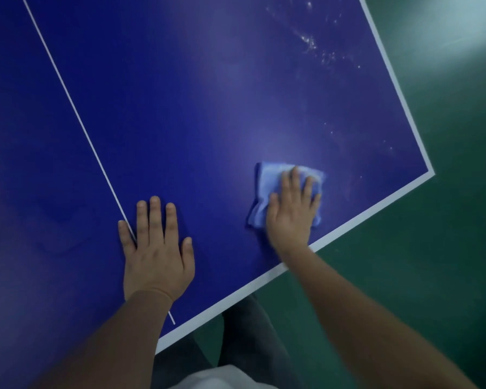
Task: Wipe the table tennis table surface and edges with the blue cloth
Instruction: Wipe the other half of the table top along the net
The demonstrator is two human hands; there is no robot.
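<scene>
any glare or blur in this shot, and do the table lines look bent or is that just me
Head view: a soft pale glare patch spreads across the table above the blue cloth, and a brighter one on the green floor at top right; white specks glint near the far side line; the right hand is slightly soft, the left hand sharper; the white lines look about straight, only steeply tilted.

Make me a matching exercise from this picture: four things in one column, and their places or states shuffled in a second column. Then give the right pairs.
Things
1. crumpled light-blue cloth
2. left hand
3. right hand
4. white specks

Places or states
A. scattered far up the dark-blue table tennis table, near its right edge
B. flat on bare table, across the thin white centre line
C. under a palm, near the table's corner
D. pressing down on fabric, fingers straight

Pairs: 1-C, 2-B, 3-D, 4-A
</scene>
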